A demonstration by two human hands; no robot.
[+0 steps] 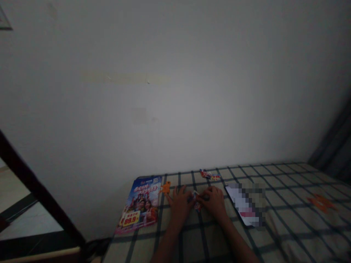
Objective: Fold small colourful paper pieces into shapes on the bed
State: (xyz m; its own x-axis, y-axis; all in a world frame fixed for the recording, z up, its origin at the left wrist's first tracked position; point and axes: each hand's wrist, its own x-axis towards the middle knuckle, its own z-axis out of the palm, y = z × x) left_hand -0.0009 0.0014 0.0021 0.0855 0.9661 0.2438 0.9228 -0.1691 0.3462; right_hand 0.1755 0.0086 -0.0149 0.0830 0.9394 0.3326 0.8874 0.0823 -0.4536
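Observation:
My left hand (180,201) rests palm down on the checked cloth, outer fingers spread, with thumb and index finger closed at a small piece of folded printed paper (197,207). From the other side, my right hand (214,201) pinches the same piece, its fingers curled. The piece is red, blue and white; much of it is hidden by my fingertips. Just left of my left hand lies an orange paper cutout (165,187). Beyond my hands is a crumpled strip of printed paper (210,175).
A printed flyer (142,204) lies at the left edge of the checked cloth (285,219). A tablet or phone (238,204), partly blurred out, lies right of my hands. Another orange piece (321,203) is farther right. A plain wall (192,91) rises behind.

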